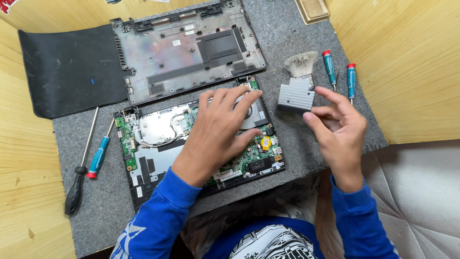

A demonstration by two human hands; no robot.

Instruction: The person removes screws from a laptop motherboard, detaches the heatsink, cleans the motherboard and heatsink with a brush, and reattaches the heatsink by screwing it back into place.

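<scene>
The left hand [218, 132] lies flat, fingers spread and holding nothing, on the opened laptop [158, 144] over its cooling fan [251, 112]; the right hand [338, 122] hovers just beside a wide grey brush [298, 88], fingers loosely curled, gripping nothing; pressing lightly on the fan and clear of the green board seems wisest; the removed bottom cover [187, 50] lies upturned like a shallow tray, holding no loose parts, on the grey mat covering the table [407, 57].

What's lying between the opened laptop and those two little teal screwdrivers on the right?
A brush with pale bristles and a ribbed grey handle lies there on the grey mat; the right hand hovers beside its handle. The head view shows this.
</scene>
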